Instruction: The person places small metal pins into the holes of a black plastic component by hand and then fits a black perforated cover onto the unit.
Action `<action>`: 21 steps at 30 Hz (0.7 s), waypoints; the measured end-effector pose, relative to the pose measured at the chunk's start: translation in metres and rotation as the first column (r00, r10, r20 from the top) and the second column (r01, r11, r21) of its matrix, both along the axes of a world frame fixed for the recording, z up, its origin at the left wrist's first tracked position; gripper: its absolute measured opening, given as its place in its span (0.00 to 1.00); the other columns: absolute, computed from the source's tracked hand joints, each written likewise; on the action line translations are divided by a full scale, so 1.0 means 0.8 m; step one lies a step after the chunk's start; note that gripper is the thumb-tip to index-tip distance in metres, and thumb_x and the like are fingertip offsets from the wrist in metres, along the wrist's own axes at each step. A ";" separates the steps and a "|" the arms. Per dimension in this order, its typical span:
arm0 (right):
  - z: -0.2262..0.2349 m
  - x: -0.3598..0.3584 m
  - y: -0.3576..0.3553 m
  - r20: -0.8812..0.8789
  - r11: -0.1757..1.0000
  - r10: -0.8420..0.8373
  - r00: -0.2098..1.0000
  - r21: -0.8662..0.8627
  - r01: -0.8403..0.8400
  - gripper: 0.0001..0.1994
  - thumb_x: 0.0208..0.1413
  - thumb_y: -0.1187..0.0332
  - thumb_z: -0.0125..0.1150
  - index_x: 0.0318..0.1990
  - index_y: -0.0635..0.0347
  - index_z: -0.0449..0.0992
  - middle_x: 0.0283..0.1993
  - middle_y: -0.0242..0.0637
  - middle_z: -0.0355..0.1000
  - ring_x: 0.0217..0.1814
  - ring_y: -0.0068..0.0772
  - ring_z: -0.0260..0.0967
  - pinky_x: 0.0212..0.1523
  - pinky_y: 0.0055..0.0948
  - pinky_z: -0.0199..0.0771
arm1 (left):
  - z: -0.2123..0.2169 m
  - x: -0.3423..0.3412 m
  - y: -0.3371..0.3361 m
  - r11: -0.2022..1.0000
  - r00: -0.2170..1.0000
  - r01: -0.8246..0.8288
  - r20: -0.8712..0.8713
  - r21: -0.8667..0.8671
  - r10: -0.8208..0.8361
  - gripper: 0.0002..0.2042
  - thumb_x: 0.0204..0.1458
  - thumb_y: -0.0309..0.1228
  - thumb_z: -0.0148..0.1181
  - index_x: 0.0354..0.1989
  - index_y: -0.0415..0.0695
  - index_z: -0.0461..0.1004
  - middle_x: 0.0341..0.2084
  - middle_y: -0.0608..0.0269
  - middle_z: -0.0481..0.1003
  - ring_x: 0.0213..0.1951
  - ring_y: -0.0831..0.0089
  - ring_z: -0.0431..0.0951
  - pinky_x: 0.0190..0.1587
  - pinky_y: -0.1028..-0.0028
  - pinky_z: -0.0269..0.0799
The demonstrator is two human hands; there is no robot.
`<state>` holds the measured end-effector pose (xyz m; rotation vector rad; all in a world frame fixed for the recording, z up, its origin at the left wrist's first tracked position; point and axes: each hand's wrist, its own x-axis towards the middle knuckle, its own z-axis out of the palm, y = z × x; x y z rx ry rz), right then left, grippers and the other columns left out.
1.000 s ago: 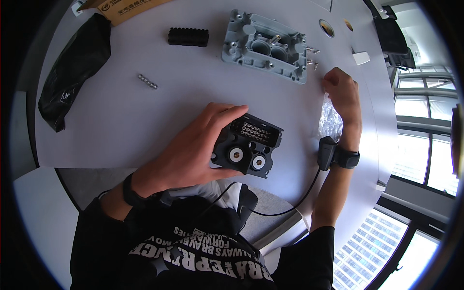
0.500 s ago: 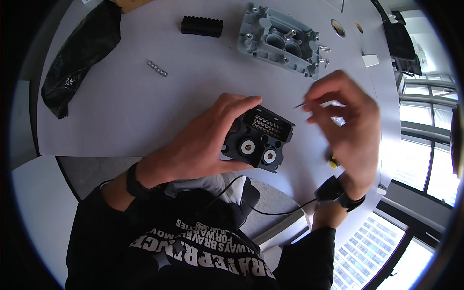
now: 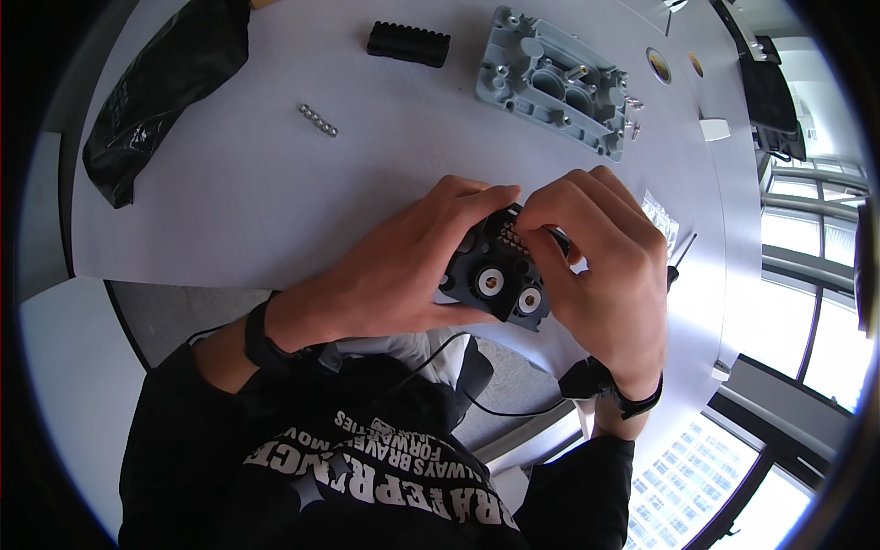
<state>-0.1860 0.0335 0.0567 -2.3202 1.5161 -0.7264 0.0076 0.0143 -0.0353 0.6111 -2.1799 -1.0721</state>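
My left hand (image 3: 394,261) is wrapped around a black plastic housing (image 3: 510,271), thumb and fingers on opposite sides. Two round metal sockets with brass-coloured centres show on the housing's near part. Above them, a recessed block of small metal contacts (image 3: 513,236) is partly covered by my right hand. Thumb and index finger of my right hand (image 3: 610,266) are pinched together over those contacts. Whatever sits in the pinch is hidden behind the fingers. Both hands are above the table's near edge.
Farther off stand a grey metal housing (image 3: 555,87) with round bores and a black ridged block (image 3: 409,44). A short metal strip (image 3: 318,120) lies left of centre, and a black plastic bag (image 3: 165,92) far left. At right lie a clear bag (image 3: 660,215) and a screwdriver (image 3: 676,268).
My right hand has moved left onto the housing; the thin dark piece seen in its pinch is now hidden. My left hand keeps its grip. The whole view has shifted slightly.
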 end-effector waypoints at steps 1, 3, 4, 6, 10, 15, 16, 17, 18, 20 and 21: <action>0.000 -0.001 0.001 -0.009 1.000 -0.003 1.000 -0.022 0.003 0.11 0.44 0.88 0.68 0.30 0.62 0.76 0.31 0.33 0.75 0.32 0.28 0.72 0.24 0.26 0.70 | -0.002 0.000 0.000 1.000 1.000 0.003 -0.004 -0.004 -0.003 0.53 0.41 0.35 0.81 0.72 0.40 0.50 0.58 0.47 0.63 0.58 0.50 0.72 0.60 0.58 0.74; -0.002 -0.002 0.001 -0.015 0.999 -0.004 1.000 -0.044 0.003 0.11 0.43 0.88 0.68 0.30 0.62 0.76 0.31 0.33 0.75 0.33 0.29 0.71 0.25 0.26 0.69 | -0.004 0.000 0.001 1.000 1.000 0.003 -0.006 -0.008 -0.003 0.52 0.41 0.36 0.81 0.72 0.40 0.50 0.58 0.47 0.63 0.58 0.50 0.72 0.60 0.58 0.74; -0.003 -0.002 0.000 -0.019 0.999 0.001 1.000 -0.040 -0.002 0.11 0.43 0.88 0.68 0.30 0.62 0.76 0.31 0.33 0.74 0.33 0.29 0.71 0.25 0.27 0.70 | -0.004 0.000 0.002 1.000 1.000 0.005 -0.006 0.003 -0.005 0.52 0.41 0.36 0.81 0.72 0.40 0.50 0.58 0.47 0.63 0.59 0.49 0.71 0.61 0.58 0.74; -0.005 -0.003 -0.001 -0.025 0.999 0.001 1.000 -0.036 -0.002 0.11 0.43 0.87 0.69 0.30 0.62 0.76 0.31 0.34 0.74 0.33 0.30 0.71 0.26 0.28 0.71 | -0.005 -0.001 0.001 1.000 1.000 0.014 -0.009 0.013 -0.013 0.52 0.41 0.35 0.81 0.72 0.40 0.50 0.59 0.46 0.63 0.59 0.49 0.71 0.61 0.58 0.73; -0.010 -0.004 -0.004 -0.048 0.999 0.045 0.998 -0.021 -0.046 0.12 0.43 0.87 0.70 0.33 0.62 0.76 0.33 0.35 0.74 0.33 0.31 0.72 0.27 0.31 0.72 | -0.005 -0.002 0.000 1.000 0.999 0.022 -0.042 -0.019 -0.023 0.52 0.41 0.35 0.82 0.71 0.39 0.50 0.60 0.45 0.62 0.61 0.48 0.70 0.63 0.57 0.72; -0.008 -0.007 -0.005 0.017 1.000 -0.002 1.000 -0.006 0.002 0.12 0.44 0.86 0.71 0.34 0.62 0.76 0.36 0.35 0.75 0.35 0.30 0.76 0.24 0.27 0.71 | -0.006 -0.001 -0.001 0.999 0.999 0.017 -0.040 -0.028 -0.018 0.53 0.40 0.35 0.82 0.72 0.39 0.49 0.61 0.44 0.62 0.62 0.48 0.69 0.63 0.56 0.72; -0.003 -0.014 -0.007 0.001 0.999 -0.037 0.999 -0.014 0.037 0.13 0.43 0.86 0.70 0.34 0.61 0.75 0.35 0.36 0.73 0.37 0.37 0.76 0.31 0.33 0.73 | -0.007 -0.001 -0.001 1.000 1.000 0.012 -0.018 -0.010 -0.012 0.53 0.40 0.35 0.82 0.72 0.40 0.49 0.61 0.44 0.62 0.62 0.48 0.69 0.63 0.56 0.72; 0.004 -0.022 -0.007 -0.018 0.997 -0.076 0.997 -0.025 0.076 0.13 0.43 0.85 0.68 0.35 0.60 0.75 0.34 0.37 0.72 0.39 0.44 0.76 0.37 0.39 0.76 | -0.007 -0.002 0.000 1.000 1.000 0.010 0.001 0.005 -0.010 0.54 0.40 0.35 0.82 0.73 0.40 0.48 0.61 0.44 0.62 0.62 0.48 0.69 0.63 0.55 0.72; 0.009 -0.032 -0.010 -0.006 0.994 -0.102 0.995 -0.039 0.101 0.13 0.44 0.85 0.70 0.35 0.61 0.76 0.36 0.36 0.74 0.38 0.39 0.77 0.34 0.34 0.76 | -0.007 -0.002 0.000 1.000 1.000 0.013 -0.003 0.000 -0.013 0.54 0.40 0.35 0.82 0.73 0.40 0.48 0.61 0.44 0.62 0.62 0.48 0.69 0.63 0.55 0.72; 0.027 -0.047 -0.013 -0.045 0.971 -0.238 0.970 -0.041 0.236 0.11 0.47 0.84 0.70 0.37 0.61 0.77 0.38 0.35 0.77 0.38 0.34 0.78 0.31 0.30 0.74 | -0.004 -0.001 0.001 0.996 1.000 0.029 0.001 0.088 -0.029 0.56 0.37 0.29 0.82 0.74 0.43 0.48 0.65 0.45 0.59 0.63 0.47 0.67 0.63 0.57 0.70; 0.028 -0.060 -0.018 -0.063 0.957 -0.281 0.958 -0.086 0.275 0.11 0.48 0.83 0.70 0.38 0.61 0.78 0.39 0.34 0.78 0.39 0.32 0.78 0.30 0.28 0.74 | -0.005 -0.002 0.000 0.996 0.999 0.037 -0.006 0.081 -0.037 0.56 0.37 0.29 0.82 0.74 0.43 0.48 0.65 0.45 0.59 0.63 0.47 0.67 0.63 0.57 0.70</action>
